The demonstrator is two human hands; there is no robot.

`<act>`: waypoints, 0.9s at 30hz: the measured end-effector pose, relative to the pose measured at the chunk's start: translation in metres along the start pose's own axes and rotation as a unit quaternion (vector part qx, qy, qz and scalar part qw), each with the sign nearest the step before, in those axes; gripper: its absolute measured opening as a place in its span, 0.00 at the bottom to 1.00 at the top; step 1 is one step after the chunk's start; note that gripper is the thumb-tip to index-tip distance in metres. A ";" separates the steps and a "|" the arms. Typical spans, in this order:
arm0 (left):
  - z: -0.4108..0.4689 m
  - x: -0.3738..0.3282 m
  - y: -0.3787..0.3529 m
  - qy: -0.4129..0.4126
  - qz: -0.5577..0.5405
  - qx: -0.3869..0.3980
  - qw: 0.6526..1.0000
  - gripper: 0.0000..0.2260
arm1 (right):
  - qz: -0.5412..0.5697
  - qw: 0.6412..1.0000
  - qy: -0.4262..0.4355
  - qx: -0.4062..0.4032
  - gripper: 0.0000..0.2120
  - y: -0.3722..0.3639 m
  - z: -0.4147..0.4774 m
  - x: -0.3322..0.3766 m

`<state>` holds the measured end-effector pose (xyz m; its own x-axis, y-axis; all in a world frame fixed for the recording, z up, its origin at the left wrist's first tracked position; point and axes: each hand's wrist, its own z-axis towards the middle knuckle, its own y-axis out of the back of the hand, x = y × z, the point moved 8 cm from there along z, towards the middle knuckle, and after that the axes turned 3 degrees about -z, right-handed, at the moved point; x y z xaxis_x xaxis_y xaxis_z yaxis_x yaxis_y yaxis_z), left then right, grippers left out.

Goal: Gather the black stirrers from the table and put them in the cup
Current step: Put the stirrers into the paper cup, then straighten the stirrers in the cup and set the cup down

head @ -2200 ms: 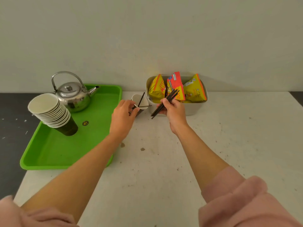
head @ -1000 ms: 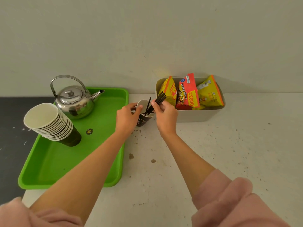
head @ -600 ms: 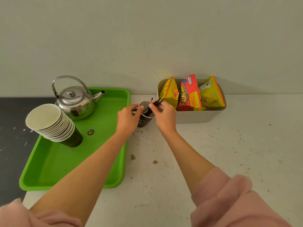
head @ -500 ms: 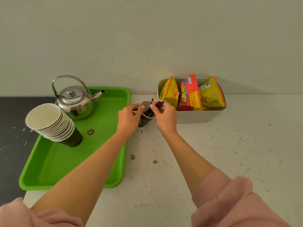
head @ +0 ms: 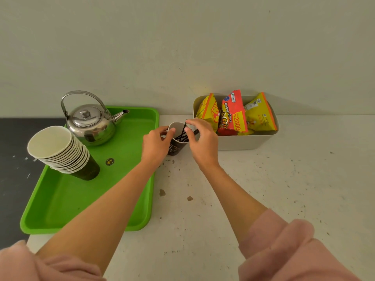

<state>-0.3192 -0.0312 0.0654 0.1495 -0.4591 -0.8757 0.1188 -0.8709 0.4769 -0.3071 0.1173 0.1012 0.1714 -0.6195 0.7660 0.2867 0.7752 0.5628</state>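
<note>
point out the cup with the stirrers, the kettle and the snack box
cup [head: 175, 148], head view, dark outer wall
kettle [head: 89, 126], head view, steel body
snack box [head: 241, 141], head view, front wall

A plain, pale grey-green wall [head: 182, 47] is filling the upper half of the view, lying in soft, even light. Below it a white desk [head: 294, 189] is stretching out, its top showing dark specks and small stains. To the left a dark, white-flecked surface [head: 12, 159] is lying beside the desk.
</note>
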 end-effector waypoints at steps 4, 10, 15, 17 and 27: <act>-0.001 0.001 0.001 -0.002 -0.001 -0.007 1.000 0.16 | -0.047 0.996 0.032 -0.066 0.12 0.014 -0.004 -0.003; -0.006 0.004 0.003 0.008 -0.015 -0.016 1.000 0.16 | 0.027 0.994 -0.084 -0.064 0.15 0.019 -0.028 -0.033; -0.007 0.004 0.004 0.011 -0.021 -0.011 1.000 0.16 | 0.063 0.981 -0.169 0.067 0.15 -0.013 -0.040 -0.051; -0.007 0.003 0.004 0.007 -0.020 -0.009 1.000 0.16 | 0.079 0.974 -0.189 0.096 0.20 -0.022 -0.040 -0.052; -0.004 0.019 0.011 0.027 -0.038 -0.002 0.999 0.20 | 0.113 0.972 -0.166 0.124 0.20 -0.041 -0.032 -0.037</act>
<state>-0.3115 -0.0485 0.0541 0.1929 -0.3811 -0.9042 0.1349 -0.9024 0.4092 -0.2946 0.1043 0.0401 -0.1210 -0.3874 0.9139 0.0346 0.9185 0.3940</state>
